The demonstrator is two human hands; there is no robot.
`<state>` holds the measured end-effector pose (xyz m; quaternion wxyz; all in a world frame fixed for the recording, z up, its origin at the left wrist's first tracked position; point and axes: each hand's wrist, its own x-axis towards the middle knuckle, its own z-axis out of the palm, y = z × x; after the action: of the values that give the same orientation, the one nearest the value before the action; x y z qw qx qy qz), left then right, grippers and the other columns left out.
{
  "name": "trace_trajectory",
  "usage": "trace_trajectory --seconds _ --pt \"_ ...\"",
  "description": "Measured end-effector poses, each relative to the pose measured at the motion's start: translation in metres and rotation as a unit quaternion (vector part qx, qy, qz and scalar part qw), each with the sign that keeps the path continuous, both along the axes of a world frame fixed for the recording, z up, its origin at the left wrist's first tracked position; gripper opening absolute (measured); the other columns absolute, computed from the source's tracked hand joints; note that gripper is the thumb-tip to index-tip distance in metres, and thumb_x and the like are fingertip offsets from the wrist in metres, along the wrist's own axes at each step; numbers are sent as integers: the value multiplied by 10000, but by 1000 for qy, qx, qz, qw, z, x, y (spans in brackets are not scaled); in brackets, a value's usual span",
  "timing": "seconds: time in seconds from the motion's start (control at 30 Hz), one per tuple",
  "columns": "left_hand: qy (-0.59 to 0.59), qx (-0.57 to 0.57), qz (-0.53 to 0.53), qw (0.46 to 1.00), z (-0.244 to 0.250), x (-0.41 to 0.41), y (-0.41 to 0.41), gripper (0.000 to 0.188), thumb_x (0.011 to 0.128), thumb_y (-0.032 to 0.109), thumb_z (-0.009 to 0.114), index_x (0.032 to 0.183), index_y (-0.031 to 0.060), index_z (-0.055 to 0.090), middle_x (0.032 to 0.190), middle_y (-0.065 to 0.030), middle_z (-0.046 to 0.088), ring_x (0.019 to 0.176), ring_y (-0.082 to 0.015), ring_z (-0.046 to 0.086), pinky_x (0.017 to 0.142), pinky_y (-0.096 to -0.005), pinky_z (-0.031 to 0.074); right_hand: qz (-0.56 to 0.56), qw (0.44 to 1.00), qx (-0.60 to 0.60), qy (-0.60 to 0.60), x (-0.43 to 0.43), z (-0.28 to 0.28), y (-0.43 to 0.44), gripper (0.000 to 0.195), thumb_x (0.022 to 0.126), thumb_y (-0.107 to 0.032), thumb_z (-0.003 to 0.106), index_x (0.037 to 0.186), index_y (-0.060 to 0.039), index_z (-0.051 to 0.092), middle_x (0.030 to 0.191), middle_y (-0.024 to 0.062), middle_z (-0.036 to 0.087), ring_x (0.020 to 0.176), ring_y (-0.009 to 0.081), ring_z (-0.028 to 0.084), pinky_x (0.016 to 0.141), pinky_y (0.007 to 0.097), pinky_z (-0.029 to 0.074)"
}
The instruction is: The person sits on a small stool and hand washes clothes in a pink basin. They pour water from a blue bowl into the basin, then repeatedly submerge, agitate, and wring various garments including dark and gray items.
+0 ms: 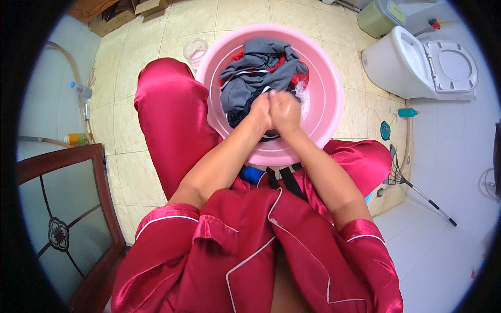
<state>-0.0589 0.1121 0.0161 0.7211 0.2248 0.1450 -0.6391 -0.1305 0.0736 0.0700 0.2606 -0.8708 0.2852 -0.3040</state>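
Note:
A pink plastic basin point(332, 90) sits on the floor between my knees. Inside lies a heap of wet clothes, with a grey garment point(262, 58) on top and red cloth point(299, 79) showing beneath it. My left hand point(260, 108) and my right hand point(285, 109) press together as fists over the near half of the basin. Both are closed on a dark garment point(238, 117), whose folds show beside and below them; the gripped part is mostly hidden. The right hand is slightly blurred. White suds point(303, 98) lie to its right.
A clear plastic cup point(195, 51) stands by the basin's left rim. Farther right are a white toilet point(395, 66), a lidded bin point(375, 19), a green bottle point(407, 112) and a long-handled rake point(420, 193). A framed glass door point(70, 219) stands at left.

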Motion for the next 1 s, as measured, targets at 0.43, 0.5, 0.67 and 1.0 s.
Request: trace_trajectory --seconds 0.43,0.5,0.67,1.0 --pt "-41 125 40 990 44 -8 12 305 913 319 376 809 97 557 745 -91 602 688 -287 610 729 -461 506 -7 999 4 -33 -7 22 18 329 852 -273 560 613 -50 519 622 179 547 602 392 540 542 460 407" --pt "26 58 -30 998 33 -17 -6 302 926 309 370 868 99 579 794 -77 626 718 -259 631 685 -429 532 -125 990 47 33 -14 -6 -24 309 851 -275 554 632 -58 542 663 178 583 608 378 567 558 458 431" --pt "-20 32 33 999 37 -12 -9 430 952 408 306 1097 87 553 1029 -105 618 953 -253 604 866 -425 475 -95 979 181 24 -5 13 -45 334 826 -365 599 766 -36 599 708 152 619 696 355 607 625 431 463" --pt "9 171 29 985 68 -1 -7 729 888 574 386 1282 -39 369 1350 -200 364 1250 -324 362 1003 -487 321 47 917 384 -95 -25 22 -62 351 689 42 465 1010 8 603 1019 102 616 947 167 569 850 267 435"
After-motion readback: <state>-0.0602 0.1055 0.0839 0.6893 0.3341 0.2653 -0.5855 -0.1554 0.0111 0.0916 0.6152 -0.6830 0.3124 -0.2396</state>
